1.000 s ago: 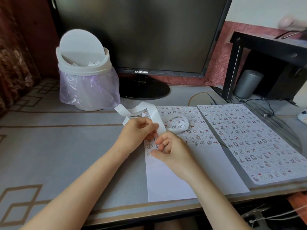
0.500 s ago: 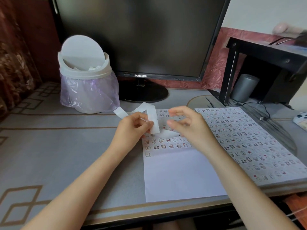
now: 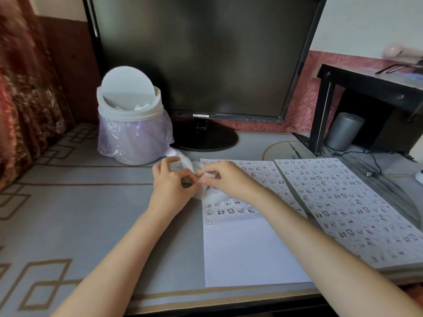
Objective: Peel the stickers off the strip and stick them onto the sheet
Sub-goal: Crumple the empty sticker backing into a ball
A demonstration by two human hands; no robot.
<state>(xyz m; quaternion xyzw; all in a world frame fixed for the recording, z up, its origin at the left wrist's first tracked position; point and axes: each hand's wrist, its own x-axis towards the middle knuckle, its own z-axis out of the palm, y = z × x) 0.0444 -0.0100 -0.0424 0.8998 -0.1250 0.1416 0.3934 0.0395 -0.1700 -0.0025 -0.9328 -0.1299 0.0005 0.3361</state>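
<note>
A white sheet (image 3: 247, 248) lies on the desk in front of me, its upper half covered with rows of small cartoon stickers and its lower half bare. Over its top left corner both hands meet on a white backing strip (image 3: 210, 195), which is blurred and crumpled between them. My left hand (image 3: 171, 186) grips the strip from the left with curled fingers. My right hand (image 3: 226, 179) pinches the strip's end with fingertips. Whether a sticker is on the fingers cannot be seen.
A second sheet (image 3: 343, 209) full of stickers lies to the right. A white bin (image 3: 130, 117) with a lilac bag stands behind the hands, next to a dark monitor (image 3: 201, 58). A black shelf (image 3: 370, 83) and grey cylinder (image 3: 343, 131) stand at the far right.
My right hand rose from the sheet and came left to meet my left hand at the strip. The long loop of strip is now gathered between both hands.
</note>
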